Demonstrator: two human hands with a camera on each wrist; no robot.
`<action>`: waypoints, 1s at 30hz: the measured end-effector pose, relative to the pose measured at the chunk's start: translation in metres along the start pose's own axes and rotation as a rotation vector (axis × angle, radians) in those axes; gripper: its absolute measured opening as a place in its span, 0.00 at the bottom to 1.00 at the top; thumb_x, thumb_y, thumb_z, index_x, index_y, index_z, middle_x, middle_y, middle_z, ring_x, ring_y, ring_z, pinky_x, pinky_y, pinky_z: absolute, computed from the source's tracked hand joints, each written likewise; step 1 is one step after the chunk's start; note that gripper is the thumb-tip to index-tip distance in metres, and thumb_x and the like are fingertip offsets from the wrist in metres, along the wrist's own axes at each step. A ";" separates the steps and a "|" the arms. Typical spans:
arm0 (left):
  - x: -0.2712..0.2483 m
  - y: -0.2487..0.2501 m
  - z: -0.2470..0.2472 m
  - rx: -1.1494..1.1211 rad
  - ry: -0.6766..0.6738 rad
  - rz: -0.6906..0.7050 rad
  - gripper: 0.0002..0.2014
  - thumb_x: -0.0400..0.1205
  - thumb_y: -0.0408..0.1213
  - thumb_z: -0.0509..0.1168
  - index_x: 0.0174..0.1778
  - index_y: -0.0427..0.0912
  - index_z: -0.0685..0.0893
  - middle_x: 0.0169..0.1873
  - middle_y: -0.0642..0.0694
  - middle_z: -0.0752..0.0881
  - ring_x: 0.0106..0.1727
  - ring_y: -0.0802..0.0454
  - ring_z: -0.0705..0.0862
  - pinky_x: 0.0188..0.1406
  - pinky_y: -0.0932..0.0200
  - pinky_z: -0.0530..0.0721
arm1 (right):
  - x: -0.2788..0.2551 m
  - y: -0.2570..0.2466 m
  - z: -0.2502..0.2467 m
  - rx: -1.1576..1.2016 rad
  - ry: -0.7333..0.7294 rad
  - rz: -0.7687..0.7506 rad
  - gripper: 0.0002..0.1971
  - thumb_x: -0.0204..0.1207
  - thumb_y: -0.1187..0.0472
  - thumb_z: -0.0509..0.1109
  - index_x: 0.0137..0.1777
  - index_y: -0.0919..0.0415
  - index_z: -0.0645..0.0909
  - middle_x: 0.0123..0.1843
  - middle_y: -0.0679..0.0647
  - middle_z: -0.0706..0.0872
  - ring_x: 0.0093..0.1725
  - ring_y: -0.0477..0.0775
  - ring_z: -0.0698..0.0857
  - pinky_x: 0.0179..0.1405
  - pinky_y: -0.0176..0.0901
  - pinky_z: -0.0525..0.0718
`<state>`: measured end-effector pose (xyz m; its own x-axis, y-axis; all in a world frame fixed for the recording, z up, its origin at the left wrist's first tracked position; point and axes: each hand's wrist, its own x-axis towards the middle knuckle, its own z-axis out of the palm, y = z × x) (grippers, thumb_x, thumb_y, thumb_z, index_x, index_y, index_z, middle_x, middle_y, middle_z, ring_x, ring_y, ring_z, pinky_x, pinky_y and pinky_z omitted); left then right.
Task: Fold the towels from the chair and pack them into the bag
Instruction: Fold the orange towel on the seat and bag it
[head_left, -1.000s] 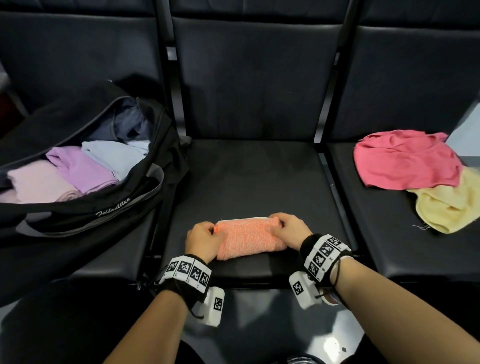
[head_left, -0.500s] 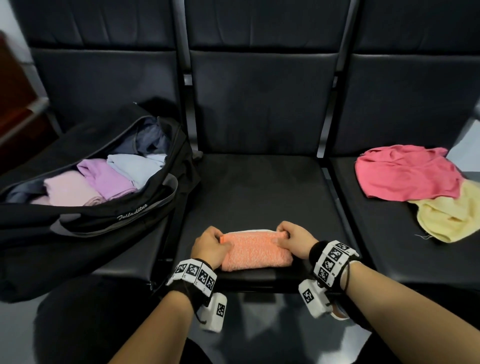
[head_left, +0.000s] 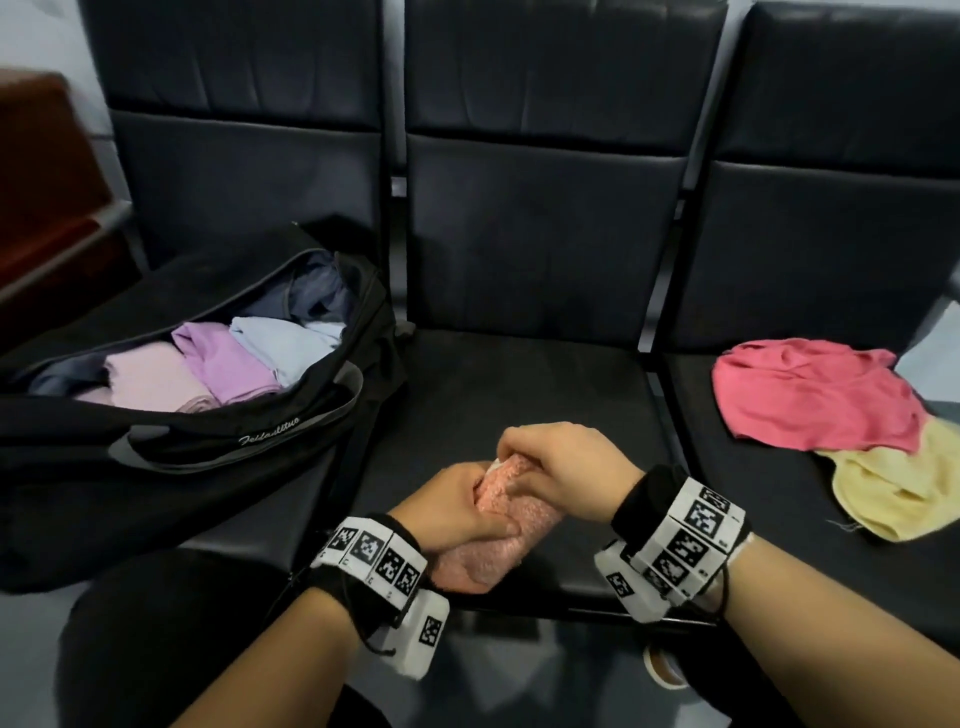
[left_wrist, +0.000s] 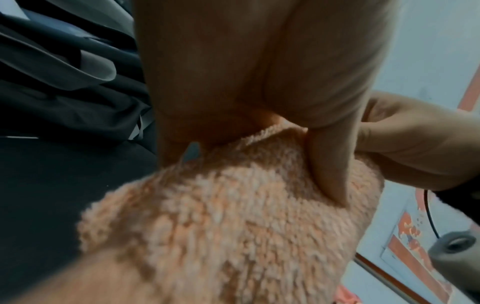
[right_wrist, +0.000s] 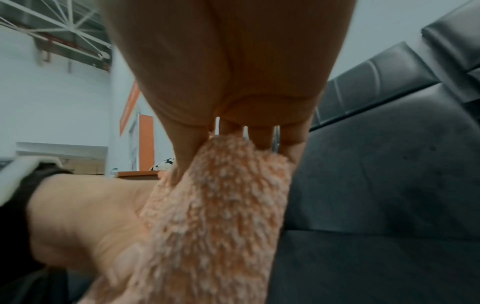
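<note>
While both hands are closed on the same item, the contents are listed outward from the grip.

Left hand (head_left: 457, 506): fingers and thumb are curled round the folded, fluffy peach-orange terry towel (head_left: 498, 540); the thumb is seen pressed into the pile in the left wrist view.

Right hand (head_left: 561, 467): the upper end of the folded towel is pinched between thumb and fingers (right_wrist: 262, 137); this hand is placed just above the left one, touching it.

Peach-orange towel, position: held as a compact bundle over the front part of the middle seat of the black padded row chair (head_left: 519, 395), tilted, its upper end between the two hands and its lower end below the left palm. Whether the lower end touches the seat cannot be told.

Wrists: a black band with white blocks of black-and-white square markers (head_left: 371, 556) is worn on each forearm.

Black fabric duffel bag (head_left: 171, 467): set on the left seat, unzipped and open, a grey strap draped along its near side.

Bag contents: folded pale pink towel (head_left: 150, 379), folded lilac towel (head_left: 228, 364), folded light blue towel (head_left: 283, 345) are laid side by side; darker grey-blue cloth is seen behind them.

Right seat: a crumpled coral-pink cloth towel (head_left: 810, 395) is laid unfolded, partly overlapping a crumpled pale yellow cloth towel (head_left: 893, 483) nearer the front edge.

Far left: a reddish-brown surface (head_left: 41, 171), blurred.
</note>
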<state>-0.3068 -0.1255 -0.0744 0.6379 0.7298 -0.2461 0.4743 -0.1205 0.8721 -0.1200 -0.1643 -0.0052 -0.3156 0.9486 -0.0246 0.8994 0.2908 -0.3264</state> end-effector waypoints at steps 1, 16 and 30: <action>-0.002 0.001 -0.005 -0.045 0.012 0.017 0.15 0.69 0.41 0.81 0.49 0.53 0.87 0.42 0.55 0.93 0.45 0.60 0.91 0.45 0.58 0.89 | 0.004 -0.004 -0.002 0.026 0.033 -0.014 0.13 0.73 0.45 0.73 0.56 0.42 0.77 0.50 0.38 0.85 0.51 0.42 0.82 0.50 0.48 0.82; -0.043 -0.022 -0.151 -0.606 0.533 0.104 0.22 0.72 0.39 0.79 0.62 0.42 0.85 0.56 0.42 0.92 0.58 0.45 0.91 0.58 0.46 0.89 | 0.138 -0.082 0.021 1.045 0.070 -0.028 0.35 0.68 0.62 0.81 0.75 0.57 0.72 0.67 0.51 0.86 0.66 0.46 0.85 0.63 0.42 0.85; -0.126 -0.132 -0.368 -0.235 1.060 -0.149 0.06 0.85 0.42 0.66 0.47 0.51 0.89 0.39 0.57 0.91 0.43 0.62 0.87 0.51 0.54 0.83 | 0.345 -0.185 0.059 1.024 0.097 -0.046 0.25 0.74 0.63 0.78 0.68 0.51 0.73 0.62 0.42 0.84 0.59 0.37 0.85 0.54 0.36 0.85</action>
<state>-0.6732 0.0457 -0.0029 -0.3155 0.9483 0.0348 0.3042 0.0663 0.9503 -0.4135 0.1019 -0.0094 -0.2771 0.9583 0.0697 0.1832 0.1239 -0.9753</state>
